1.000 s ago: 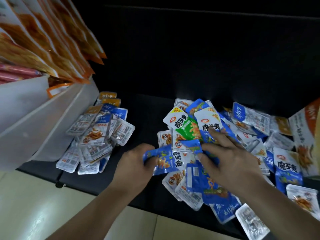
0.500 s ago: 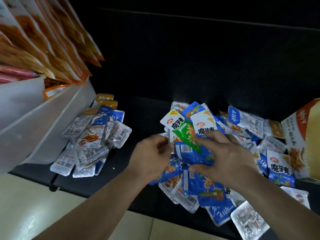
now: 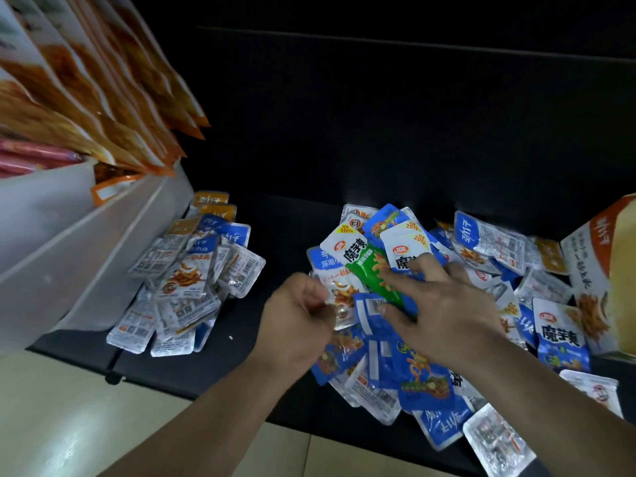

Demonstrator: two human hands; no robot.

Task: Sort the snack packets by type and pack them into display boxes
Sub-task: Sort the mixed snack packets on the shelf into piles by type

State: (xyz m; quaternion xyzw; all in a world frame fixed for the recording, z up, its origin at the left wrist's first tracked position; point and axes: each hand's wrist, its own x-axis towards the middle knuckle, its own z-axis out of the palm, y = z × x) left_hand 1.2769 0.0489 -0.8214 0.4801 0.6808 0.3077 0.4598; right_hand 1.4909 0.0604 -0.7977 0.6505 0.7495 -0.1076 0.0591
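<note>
Snack packets (image 3: 488, 242) lie heaped on the dark worktop (image 3: 285, 235), a smaller pile (image 3: 192, 280) well apart to the left. The right hand (image 3: 447, 311) presses spread fingers on a green packet (image 3: 364, 266); the left hand (image 3: 296, 321) is curled at the heap's edge, and I cannot tell whether it is holding anything.

Dim overall: the far wall and the dark surface (image 3: 282, 228) swallow nearly all light, while the pale floor (image 3: 69, 425) at near left carries a soft sheen. The foil packets (image 3: 192, 290) catch small white glints. Motion blur smears the left hand (image 3: 296, 325), hiding its fingers' grip; the right hand (image 3: 444, 304) is sharper. Wide-angle distortion stretches the orange bags (image 3: 86, 80) at far left and tilts the box (image 3: 599, 270) at the right edge.
</note>
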